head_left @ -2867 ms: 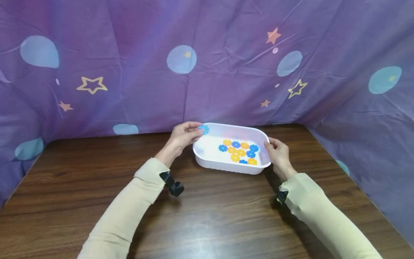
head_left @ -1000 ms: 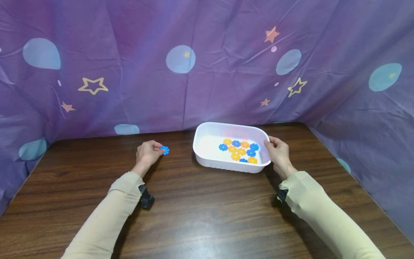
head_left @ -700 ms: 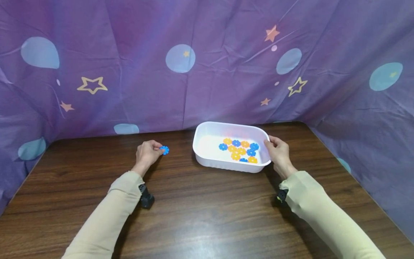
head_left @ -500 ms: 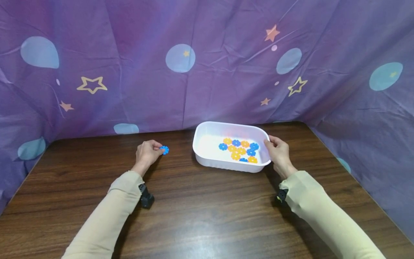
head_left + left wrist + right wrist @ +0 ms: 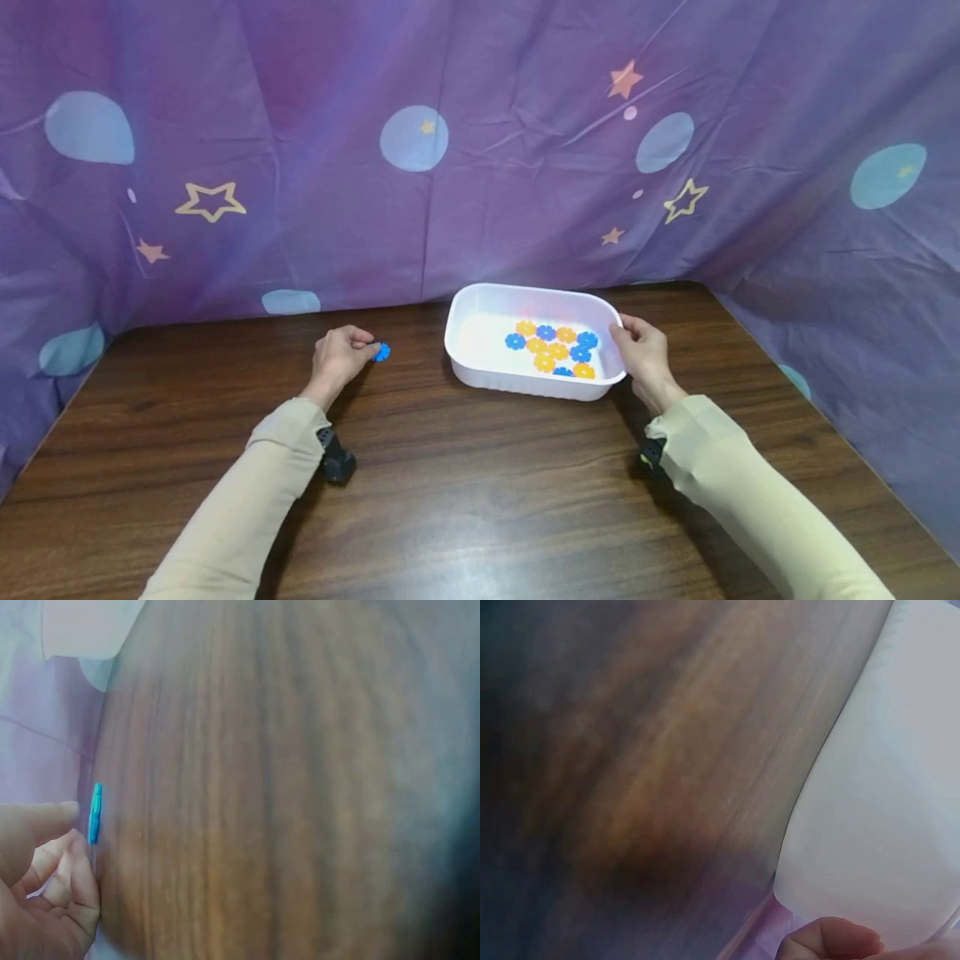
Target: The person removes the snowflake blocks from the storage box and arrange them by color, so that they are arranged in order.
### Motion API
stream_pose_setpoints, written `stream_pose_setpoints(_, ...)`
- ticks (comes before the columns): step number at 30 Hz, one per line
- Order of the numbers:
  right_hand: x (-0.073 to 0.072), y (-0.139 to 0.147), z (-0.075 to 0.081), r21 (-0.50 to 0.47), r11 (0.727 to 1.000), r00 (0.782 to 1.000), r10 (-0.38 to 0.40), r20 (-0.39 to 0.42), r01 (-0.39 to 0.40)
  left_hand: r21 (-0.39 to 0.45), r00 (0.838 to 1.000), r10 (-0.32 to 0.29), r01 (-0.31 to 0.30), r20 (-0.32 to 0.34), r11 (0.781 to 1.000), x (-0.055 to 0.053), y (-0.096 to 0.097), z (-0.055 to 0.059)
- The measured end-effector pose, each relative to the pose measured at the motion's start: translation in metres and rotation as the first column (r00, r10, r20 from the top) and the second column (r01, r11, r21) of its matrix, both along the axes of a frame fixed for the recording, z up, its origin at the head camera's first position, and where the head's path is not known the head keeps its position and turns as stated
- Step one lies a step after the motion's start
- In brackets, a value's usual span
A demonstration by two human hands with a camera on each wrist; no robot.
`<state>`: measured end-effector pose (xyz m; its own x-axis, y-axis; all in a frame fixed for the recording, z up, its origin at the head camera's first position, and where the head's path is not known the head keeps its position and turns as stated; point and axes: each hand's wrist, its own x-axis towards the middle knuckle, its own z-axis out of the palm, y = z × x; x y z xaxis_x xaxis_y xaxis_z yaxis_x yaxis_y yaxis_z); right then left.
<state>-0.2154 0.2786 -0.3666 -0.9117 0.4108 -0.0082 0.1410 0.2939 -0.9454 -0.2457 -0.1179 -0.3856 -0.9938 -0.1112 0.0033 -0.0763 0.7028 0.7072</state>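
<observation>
A blue flower-shaped plastic disc [image 5: 382, 352] is at the fingertips of my left hand [image 5: 337, 358], left of the white tray. In the left wrist view this disc [image 5: 96, 814] shows edge-on over the wood, with a small gap between it and the thumb and fingertips, which are slightly parted. My right hand [image 5: 645, 354] grips the right end of the white plastic tray [image 5: 517, 382], thumb over the rim. Inside the tray lie several blue discs [image 5: 515, 342] and several orange-yellow discs [image 5: 544, 363], mostly toward the right side.
The brown wooden table [image 5: 450, 475] runs back to a purple cloth [image 5: 337, 167] printed with stars and balloons. More cloth hangs along the right side. Black wrist cameras sit at both sleeve cuffs.
My left hand has carried the blue disc from above the tray's left end leftward to the table. Most recently the disc has dropped slightly from the fingertips. The right hand keeps its place.
</observation>
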Motion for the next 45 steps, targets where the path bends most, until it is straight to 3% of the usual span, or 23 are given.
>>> stream_pose_setpoints(3,-0.001,0.001,-0.001,0.004,1.000,1.000,0.001,0.010,-0.001,0.047,0.999,0.000,0.001,-0.034,0.999,0.001,0.003,0.001)
stream_pose_setpoints(8,-0.001,0.001,0.000,0.004,1.000,1.000,-0.002,0.004,0.002,0.178,0.985,-0.021,0.052,-0.172,0.983,0.001,0.023,0.013)
stream_pose_setpoints(10,0.000,0.000,0.000,0.006,1.000,1.000,-0.002,0.001,0.002,0.255,0.978,-0.042,0.095,-0.204,0.962,0.001,0.036,0.020)
stream_pose_setpoints(14,0.001,0.000,0.001,0.008,1.000,1.000,0.004,0.000,-0.004,0.410,0.974,-0.097,0.175,-0.204,0.895,0.003,0.065,0.035)
stream_pose_setpoints(19,0.001,0.000,0.001,0.020,1.000,1.000,0.001,0.006,-0.002,0.495,0.967,-0.169,0.244,-0.192,0.834,0.005,0.097,0.047)
stream_pose_setpoints(23,0.000,0.000,0.002,0.018,1.000,1.000,-0.004,-0.001,0.004,0.506,0.961,-0.217,0.276,-0.173,0.817,0.003,0.117,0.049)
stream_pose_setpoints(32,0.000,-0.001,0.001,0.002,1.000,1.000,-0.001,-0.010,0.001,0.327,0.953,-0.273,0.301,-0.129,0.896,-0.003,0.147,0.045)
stream_pose_setpoints(36,-0.001,0.000,0.000,0.006,1.000,1.000,-0.005,-0.014,0.006,0.278,0.949,-0.290,0.314,-0.124,0.908,-0.006,0.155,0.044)
stream_pose_setpoints(45,-0.001,-0.001,-0.001,0.011,1.000,1.000,-0.003,-0.004,0.004,0.253,0.951,-0.310,0.301,-0.005,0.919,-0.013,0.167,0.038)
